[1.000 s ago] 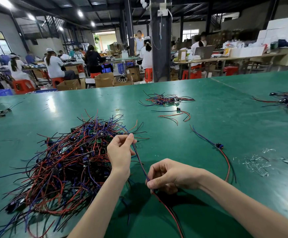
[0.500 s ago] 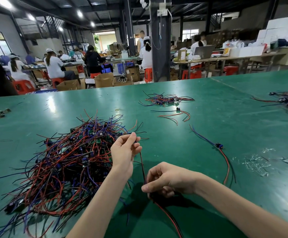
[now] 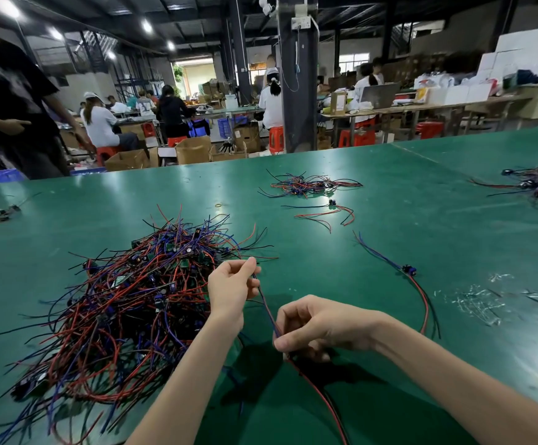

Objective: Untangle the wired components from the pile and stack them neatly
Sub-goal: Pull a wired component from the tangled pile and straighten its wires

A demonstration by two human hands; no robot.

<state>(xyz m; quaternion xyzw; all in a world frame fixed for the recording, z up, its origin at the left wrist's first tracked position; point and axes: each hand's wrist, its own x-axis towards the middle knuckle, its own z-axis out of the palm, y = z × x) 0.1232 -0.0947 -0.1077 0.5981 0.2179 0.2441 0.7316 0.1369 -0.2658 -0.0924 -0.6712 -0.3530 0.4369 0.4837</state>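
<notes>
Since 1 second ago the left hand point(image 3: 230, 289) has edged rightward off the pile point(image 3: 126, 309), pinching the upper end of the wire point(image 3: 266, 305), while the right hand point(image 3: 319, 326) pinches it lower with curled fingers point(image 3: 288, 316), probably keeping it taut to draw it free. Right of the pile, bare surface point(image 3: 341, 252) leaves ample room for stacking.

The pile point(image 3: 126, 303) is a dense tangle of red, blue and black leads with small green boards, lying left of centre. The held component point(image 3: 269, 311) runs from the pile's right edge, pinched by the left hand point(image 3: 232, 287) and the right hand point(image 3: 319, 329), its red and black tails trailing nearward. A loose single component point(image 3: 409, 270) lies stretched out to the right, and a small stack point(image 3: 309, 184) lies farther back.
</notes>
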